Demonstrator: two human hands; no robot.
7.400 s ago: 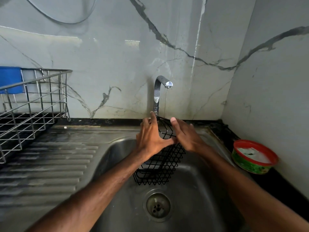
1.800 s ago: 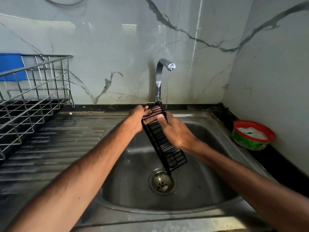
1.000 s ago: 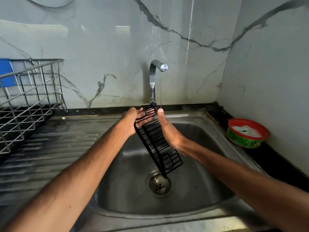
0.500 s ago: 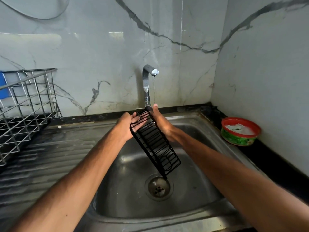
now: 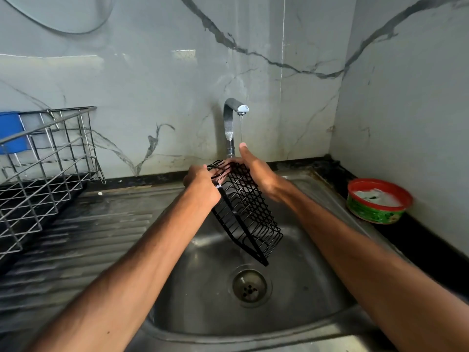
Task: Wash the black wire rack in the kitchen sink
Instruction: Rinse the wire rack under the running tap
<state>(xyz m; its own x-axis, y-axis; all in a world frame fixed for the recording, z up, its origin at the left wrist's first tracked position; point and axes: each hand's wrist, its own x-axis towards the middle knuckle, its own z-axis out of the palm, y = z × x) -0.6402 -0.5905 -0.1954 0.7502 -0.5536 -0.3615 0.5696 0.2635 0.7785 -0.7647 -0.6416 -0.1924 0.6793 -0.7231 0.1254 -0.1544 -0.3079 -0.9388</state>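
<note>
The black wire rack (image 5: 250, 219) hangs tilted over the steel sink (image 5: 317, 295), its low end pointing toward the drain (image 5: 250, 285). My left hand (image 5: 203, 186) grips its upper end, fingers curled round the wires. My right hand (image 5: 256, 168) lies flat against the rack's right side near the top, fingers straight and its tip under the thin stream of water from the tap (image 5: 232, 123).
A silver wire dish rack (image 5: 48, 161) stands on the ribbed drainboard (image 5: 76, 240) at the left, with something blue behind it. A red-rimmed green tub (image 5: 378, 201) of soapy stuff sits on the dark counter at the right, near the corner wall.
My right hand has slid up the rack's side toward the tap and back over it. The rack stays tilted in my left hand's grip. The view has shifted a little.
</note>
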